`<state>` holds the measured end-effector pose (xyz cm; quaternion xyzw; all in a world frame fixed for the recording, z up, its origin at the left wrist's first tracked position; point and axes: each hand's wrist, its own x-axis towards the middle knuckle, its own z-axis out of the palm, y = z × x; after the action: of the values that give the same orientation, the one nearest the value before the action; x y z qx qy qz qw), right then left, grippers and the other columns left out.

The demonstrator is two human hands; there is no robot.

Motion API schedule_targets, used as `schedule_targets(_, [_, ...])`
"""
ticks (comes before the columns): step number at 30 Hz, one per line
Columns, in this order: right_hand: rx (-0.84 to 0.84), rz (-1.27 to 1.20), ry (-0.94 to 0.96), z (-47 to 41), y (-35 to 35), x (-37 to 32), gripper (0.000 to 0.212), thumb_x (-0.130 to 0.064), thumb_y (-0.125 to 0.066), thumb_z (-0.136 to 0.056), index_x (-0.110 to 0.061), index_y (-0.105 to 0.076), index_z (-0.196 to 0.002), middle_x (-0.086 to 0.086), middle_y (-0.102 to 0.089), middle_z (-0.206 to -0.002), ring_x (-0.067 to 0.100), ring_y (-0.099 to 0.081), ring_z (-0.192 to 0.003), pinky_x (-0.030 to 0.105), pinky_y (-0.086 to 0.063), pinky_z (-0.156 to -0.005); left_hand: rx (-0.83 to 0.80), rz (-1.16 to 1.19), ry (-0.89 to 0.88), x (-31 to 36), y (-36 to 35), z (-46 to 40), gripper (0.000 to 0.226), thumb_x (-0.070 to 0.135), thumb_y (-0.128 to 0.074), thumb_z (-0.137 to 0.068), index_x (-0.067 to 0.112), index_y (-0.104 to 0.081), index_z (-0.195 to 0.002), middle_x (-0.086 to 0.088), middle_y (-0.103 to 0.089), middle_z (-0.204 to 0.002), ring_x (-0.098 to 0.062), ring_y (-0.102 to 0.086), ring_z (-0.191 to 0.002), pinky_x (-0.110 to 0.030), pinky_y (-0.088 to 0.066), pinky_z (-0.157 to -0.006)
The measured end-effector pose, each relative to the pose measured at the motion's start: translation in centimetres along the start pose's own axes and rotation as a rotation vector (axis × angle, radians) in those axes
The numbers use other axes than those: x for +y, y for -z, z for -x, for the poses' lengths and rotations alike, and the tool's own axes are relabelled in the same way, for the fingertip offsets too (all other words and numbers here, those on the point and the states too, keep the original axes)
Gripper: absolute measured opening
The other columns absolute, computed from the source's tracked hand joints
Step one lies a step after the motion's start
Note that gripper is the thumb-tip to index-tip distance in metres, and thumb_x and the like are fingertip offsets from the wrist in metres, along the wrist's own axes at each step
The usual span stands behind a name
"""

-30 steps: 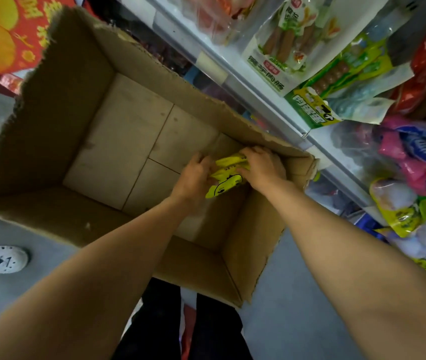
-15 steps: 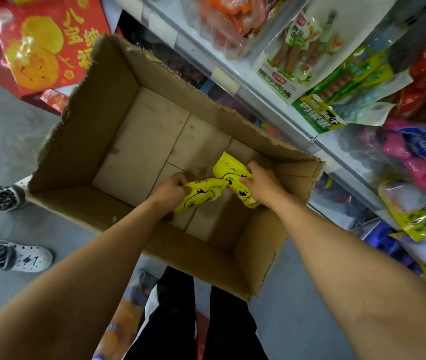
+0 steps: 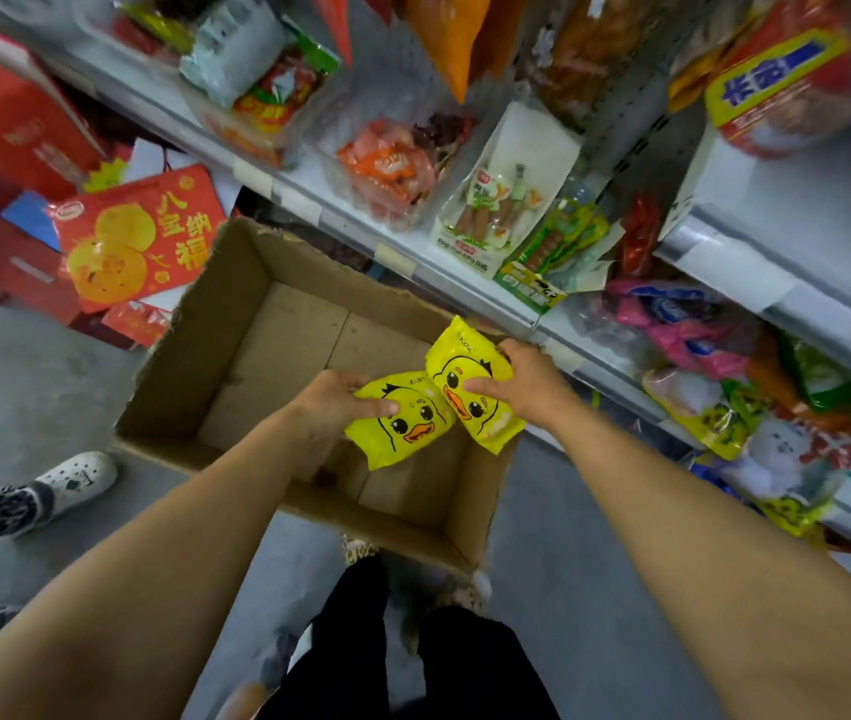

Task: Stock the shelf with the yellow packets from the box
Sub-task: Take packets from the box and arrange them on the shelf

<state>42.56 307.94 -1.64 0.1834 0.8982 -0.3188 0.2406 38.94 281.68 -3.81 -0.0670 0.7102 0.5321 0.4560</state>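
Above the open cardboard box, both hands are up with one yellow packet each. Left hand has its fingers closed over the top of the left yellow packet, thumb side hidden underneath. Right hand grips the right yellow packet from the shelf-side edge, index finger laid flat across the duck print. Packets overlap slightly at their inner edges, both tilted, duck faces up toward the camera. Visible box floor is bare cardboard; the part under the packets is hidden. Shelf runs just behind the box's far wall, loaded with mixed snack bags. Red gift carton sits left of the box on the floor. White shoe of another person is near the box's left front corner.
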Motion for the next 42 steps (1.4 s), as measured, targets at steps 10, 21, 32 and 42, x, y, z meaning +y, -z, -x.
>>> schedule_targets(10, [0.185,-0.236,0.119,12.5,9.9,4.1,0.028,-0.029,-0.087,-0.071,-0.025,-0.064,-0.087,-0.004,-0.070,-0.089,0.015,-0.065,-0.081,0.023,-0.048,-0.064,-0.116,-0.207,-0.118,6.8,-8.9,7.5,0.046,0.009,-0.082,-0.071,0.008,-0.065,-0.114,0.000,-0.076,-0.085,-0.012,-0.072,-0.070,-0.022,-0.055,-0.060])
schedule_targets(21, [0.594,-0.485,0.141,35.1,23.7,22.6,0.029,-0.026,-0.087,-0.071,-0.017,-0.072,-0.094,-0.001,-0.076,-0.086,0.011,-0.071,-0.078,0.031,-0.058,-0.072,-0.220,-0.475,-0.436,17.2,-32.9,16.4,0.050,0.004,-0.080,-0.075,0.014,-0.060,-0.119,-0.009,-0.070,-0.113,-0.018,-0.069,-0.085,-0.036,-0.057,-0.082])
schedule_targets(32, [0.993,-0.641,0.100,53.7,33.8,38.5,0.026,-0.025,-0.083,-0.077,-0.016,-0.071,-0.098,-0.004,-0.075,-0.085,0.002,-0.070,-0.069,0.019,-0.054,-0.058,-0.417,-0.672,-0.669,27.8,-58.6,23.6,0.046,0.005,-0.080,-0.074,0.016,-0.061,-0.115,-0.011,-0.072,-0.107,-0.032,-0.071,-0.091,-0.051,-0.057,-0.082])
schedule_targets(42, [1.192,-0.665,0.089,60.3,45.7,53.1,0.023,-0.021,-0.084,-0.076,-0.023,-0.071,-0.096,-0.010,-0.076,-0.079,0.007,-0.072,-0.071,0.024,-0.058,-0.062,-0.531,-0.940,-0.819,37.4,-79.7,20.1,0.099,0.048,-0.092,-0.053,0.029,-0.047,-0.139,0.009,-0.047,-0.143,-0.020,-0.048,-0.129,-0.046,-0.040,-0.108])
